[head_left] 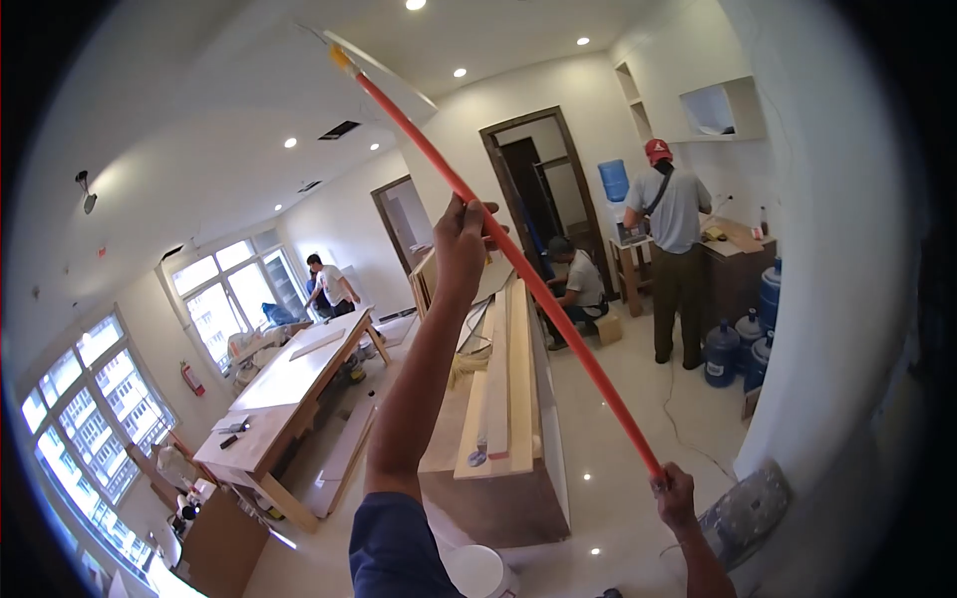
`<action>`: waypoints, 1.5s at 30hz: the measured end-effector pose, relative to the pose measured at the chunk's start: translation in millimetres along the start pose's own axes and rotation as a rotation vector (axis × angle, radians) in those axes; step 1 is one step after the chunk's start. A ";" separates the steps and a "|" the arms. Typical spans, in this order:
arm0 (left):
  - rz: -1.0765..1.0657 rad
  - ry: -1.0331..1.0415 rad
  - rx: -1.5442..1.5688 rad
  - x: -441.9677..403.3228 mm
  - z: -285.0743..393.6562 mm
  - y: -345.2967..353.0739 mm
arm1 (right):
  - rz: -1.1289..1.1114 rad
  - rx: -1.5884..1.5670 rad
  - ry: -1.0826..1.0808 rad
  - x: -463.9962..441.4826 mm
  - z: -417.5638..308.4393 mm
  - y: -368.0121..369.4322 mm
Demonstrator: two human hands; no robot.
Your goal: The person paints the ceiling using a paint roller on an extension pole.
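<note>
A long red pole (558,317) slants from the lower right up toward the ceiling. Its upper end carries a yellow fitting (341,56), with a thin wire-like part beyond it that is too small to make out. My left hand (464,239) grips the pole around its upper middle, arm raised and some fingers partly extended. Down at the pole's lower end, my right hand (675,493) is closed around it. Below my left arm stands a wooden cabinet (498,508) with long boards (498,399) lying on top.
A long worktable (249,448) stands at left, near windows. One person (673,249) stands at a counter; another person (578,284) crouches by the doorway. More people are at the far left. Water jugs (722,354) line the right wall. A white bucket (480,572) sits below me.
</note>
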State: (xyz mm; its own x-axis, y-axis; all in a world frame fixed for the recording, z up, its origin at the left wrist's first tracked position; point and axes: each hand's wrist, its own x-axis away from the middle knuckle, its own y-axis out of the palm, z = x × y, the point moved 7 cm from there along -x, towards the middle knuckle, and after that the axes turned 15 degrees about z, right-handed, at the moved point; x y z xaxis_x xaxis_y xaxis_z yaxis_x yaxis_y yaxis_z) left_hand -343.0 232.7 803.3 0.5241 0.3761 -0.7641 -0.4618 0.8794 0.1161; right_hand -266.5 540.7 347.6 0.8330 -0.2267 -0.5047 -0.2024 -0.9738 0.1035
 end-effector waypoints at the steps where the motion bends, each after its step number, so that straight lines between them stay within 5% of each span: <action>1: 0.013 0.010 0.003 -9.4 -6.8 7.5 | -0.018 -0.031 0.005 -26.4 -0.7 8.5; 30: 0.233 0.151 -0.216 -292.9 -191.2 229.8 | -0.232 -0.274 -0.129 -564.9 134.1 105.3; 45: -0.122 0.225 -0.363 -279.5 -233.7 441.0 | -0.091 -0.390 -0.084 -685.4 263.4 -17.1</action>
State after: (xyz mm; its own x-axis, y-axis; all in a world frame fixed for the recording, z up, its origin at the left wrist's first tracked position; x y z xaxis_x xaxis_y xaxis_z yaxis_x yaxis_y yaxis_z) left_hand -860.4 447.0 919.8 0.4402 0.1682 -0.8820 -0.6486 0.7388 -0.1828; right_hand -969.5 717.0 466.1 0.7901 -0.1530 -0.5936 0.0942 -0.9266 0.3642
